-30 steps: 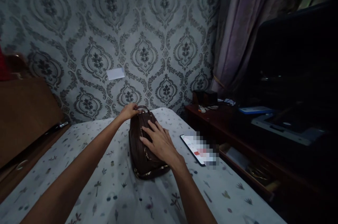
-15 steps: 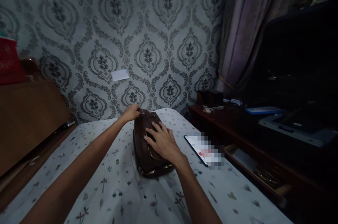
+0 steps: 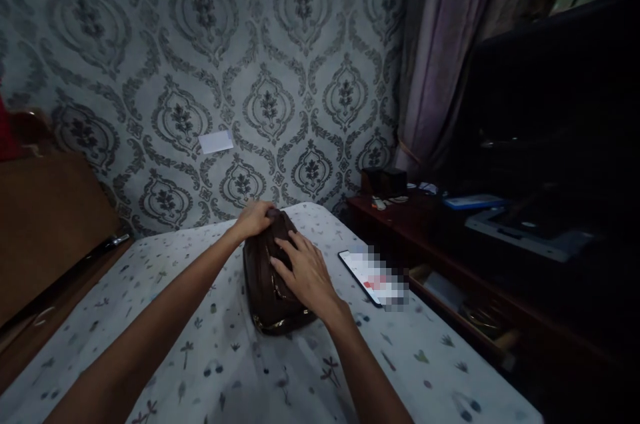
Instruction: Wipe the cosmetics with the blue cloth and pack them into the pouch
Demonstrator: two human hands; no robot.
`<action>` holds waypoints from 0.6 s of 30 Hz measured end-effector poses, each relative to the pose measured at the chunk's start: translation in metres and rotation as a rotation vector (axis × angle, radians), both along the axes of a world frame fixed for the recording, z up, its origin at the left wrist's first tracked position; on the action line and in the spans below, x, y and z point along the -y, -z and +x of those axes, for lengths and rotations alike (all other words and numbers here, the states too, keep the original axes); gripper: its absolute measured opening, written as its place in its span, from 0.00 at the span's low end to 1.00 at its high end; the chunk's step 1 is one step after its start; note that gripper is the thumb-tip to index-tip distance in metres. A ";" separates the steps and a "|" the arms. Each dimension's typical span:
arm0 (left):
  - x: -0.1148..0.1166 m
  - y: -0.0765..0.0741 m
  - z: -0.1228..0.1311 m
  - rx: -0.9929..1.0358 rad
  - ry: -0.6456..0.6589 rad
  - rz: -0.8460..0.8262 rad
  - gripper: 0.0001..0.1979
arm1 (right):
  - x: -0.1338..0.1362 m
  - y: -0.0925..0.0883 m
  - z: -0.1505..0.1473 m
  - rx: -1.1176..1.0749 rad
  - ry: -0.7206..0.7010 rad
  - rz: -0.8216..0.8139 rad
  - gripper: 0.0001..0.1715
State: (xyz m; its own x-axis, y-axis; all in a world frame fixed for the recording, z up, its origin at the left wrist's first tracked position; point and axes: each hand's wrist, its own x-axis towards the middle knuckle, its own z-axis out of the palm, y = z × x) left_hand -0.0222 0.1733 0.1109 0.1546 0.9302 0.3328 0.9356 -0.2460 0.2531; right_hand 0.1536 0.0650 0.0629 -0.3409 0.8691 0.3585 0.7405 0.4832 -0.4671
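Note:
A dark brown leather-look bag (image 3: 263, 284) with gold-coloured zips lies on the white patterned bedsheet (image 3: 210, 371). My left hand (image 3: 256, 219) is closed over the bag's far end; the fingertips are partly hidden there. My right hand (image 3: 307, 274) rests on the bag's upper face, its fingers stretched out and spread. Just right of the bag, a phone (image 3: 367, 277) lies with its lit screen up, part of it blurred out.
A dark red-brown desk (image 3: 360, 207) with an open drawer (image 3: 465, 311) runs along the right, carrying a blue-edged item (image 3: 475, 201) and small things. A brown wooden panel (image 3: 50, 224) stands at left. Patterned wallpaper (image 3: 270, 104) and a purple curtain (image 3: 430, 64) close off the back.
The whole view has shifted slightly, so things sit further left. My left hand has moved a little inward over the bag's far end. The right hand stays spread on the bag.

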 end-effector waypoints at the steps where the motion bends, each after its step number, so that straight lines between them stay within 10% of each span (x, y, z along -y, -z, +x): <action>1: -0.001 0.003 0.005 0.007 0.003 0.004 0.14 | 0.000 0.003 0.000 -0.023 0.009 0.000 0.27; 18: -0.033 0.018 0.024 0.205 -0.141 0.003 0.11 | 0.004 0.009 0.000 -0.100 0.017 0.033 0.25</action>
